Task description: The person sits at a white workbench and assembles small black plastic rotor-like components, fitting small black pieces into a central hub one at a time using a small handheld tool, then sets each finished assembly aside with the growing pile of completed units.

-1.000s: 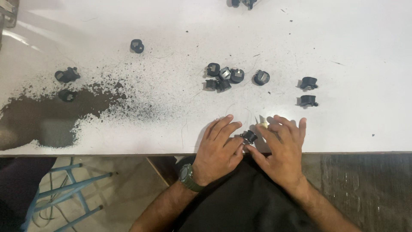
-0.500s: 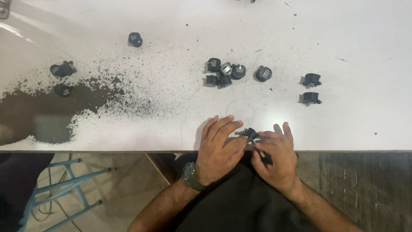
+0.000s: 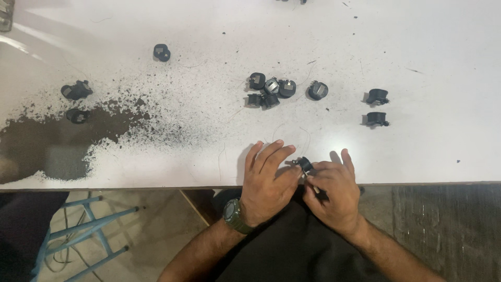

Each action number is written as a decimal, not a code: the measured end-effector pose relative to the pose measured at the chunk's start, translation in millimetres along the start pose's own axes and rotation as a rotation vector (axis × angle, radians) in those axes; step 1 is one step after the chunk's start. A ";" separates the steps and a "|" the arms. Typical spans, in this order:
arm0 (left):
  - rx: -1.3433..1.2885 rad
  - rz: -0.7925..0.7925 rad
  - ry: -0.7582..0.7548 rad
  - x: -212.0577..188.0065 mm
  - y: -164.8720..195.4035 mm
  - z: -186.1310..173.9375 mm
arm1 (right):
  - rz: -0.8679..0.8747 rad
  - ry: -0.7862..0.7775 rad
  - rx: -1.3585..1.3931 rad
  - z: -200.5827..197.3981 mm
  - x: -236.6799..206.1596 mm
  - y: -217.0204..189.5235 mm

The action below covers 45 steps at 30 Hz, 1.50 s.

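Dark powder is spread over the table toward its left edge. At the near edge, the left hand is laid with fingers loosely extended, touching a small black part. That part is pinched by the right hand, fingers curled. Black parts are clustered mid-table.

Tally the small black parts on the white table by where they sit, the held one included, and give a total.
Left, near the dark powder: 3
Centre cluster: 5
Single beside the cluster: 1
Right pair: 2
Held between the hands: 1
Total: 12
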State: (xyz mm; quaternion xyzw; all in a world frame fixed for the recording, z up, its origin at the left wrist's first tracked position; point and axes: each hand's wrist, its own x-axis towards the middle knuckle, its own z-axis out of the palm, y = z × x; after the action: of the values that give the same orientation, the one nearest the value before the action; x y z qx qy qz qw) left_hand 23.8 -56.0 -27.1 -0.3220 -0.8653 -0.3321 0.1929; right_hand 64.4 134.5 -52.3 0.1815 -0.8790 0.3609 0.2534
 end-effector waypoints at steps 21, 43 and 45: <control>-0.142 -0.142 -0.161 3.9 -4.9 -6.1 | -0.091 0.037 -0.010 7.2 -0.9 2.0; -0.072 -0.165 -0.126 25.2 -1.9 -22.3 | 0.091 -0.037 -0.145 -20.6 26.3 -4.1; -0.095 -0.161 -0.134 27.0 -1.2 -14.7 | 0.081 -0.074 -0.200 -17.8 28.3 -3.9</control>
State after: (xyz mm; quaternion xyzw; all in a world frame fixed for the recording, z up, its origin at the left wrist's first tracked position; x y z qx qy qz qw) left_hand 5.3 -55.3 -2.5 -0.2820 -0.8826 -0.3649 0.0917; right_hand 49.2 141.0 -23.0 0.1329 -0.9260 0.2743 0.2227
